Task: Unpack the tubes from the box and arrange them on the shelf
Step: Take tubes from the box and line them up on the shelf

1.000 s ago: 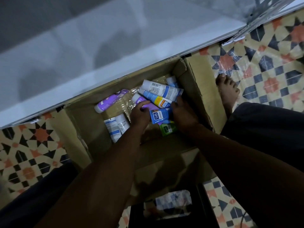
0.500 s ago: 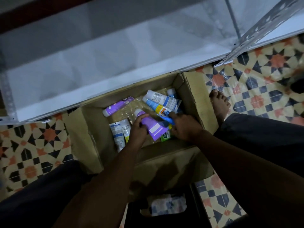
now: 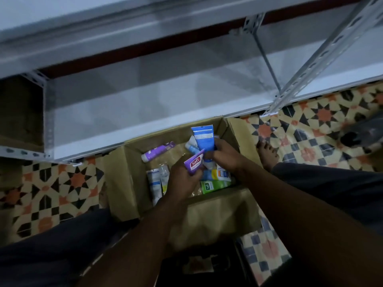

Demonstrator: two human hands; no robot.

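Observation:
An open cardboard box (image 3: pixel 132 183) sits on the floor against the white metal shelf (image 3: pixel 128 112). My left hand (image 3: pixel 182 179) grips a purple tube (image 3: pixel 194 163) lifted above the box. My right hand (image 3: pixel 226 154) holds a blue tube (image 3: pixel 204 137) upright, crimped end up. Several tubes still lie in the box: another purple one (image 3: pixel 157 151) at the back left, two white ones (image 3: pixel 156 181) on the left, a green one (image 3: pixel 214 186) and a blue-and-orange one (image 3: pixel 219 175) under my hands.
The shelf's lowest board lies just beyond the box, with a slotted upright post (image 3: pixel 323 56) at the right. Patterned floor tiles (image 3: pixel 62 183) surround the box. A bare foot (image 3: pixel 267 152) rests right of the box, and a dark object (image 3: pixel 207 264) lies below it.
Both hands have risen out of the pile, the left lifting the purple tube and the right standing the blue tube upright. The view tilted up toward the shelf.

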